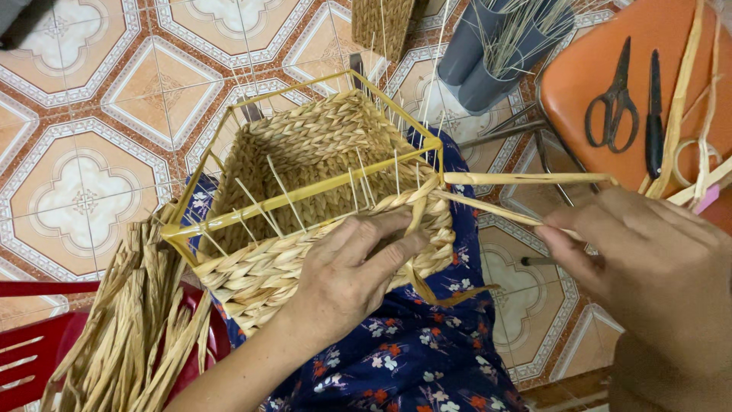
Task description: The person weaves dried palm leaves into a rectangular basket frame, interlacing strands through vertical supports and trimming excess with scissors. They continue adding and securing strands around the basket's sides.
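A half-woven straw basket on a yellow metal frame rests on my lap, over a dark blue flowered cloth. My left hand presses flat against the basket's near woven wall, fingers on the braid. My right hand pinches a flat straw strand and holds it taut out to the right of the basket's corner. Thin upright stakes stick out along the rim.
A bundle of dried straw strands lies on a red plastic chair at lower left. An orange stool at upper right carries black scissors and a dark knife. Grey tubes with thin sticks stand on the patterned tile floor.
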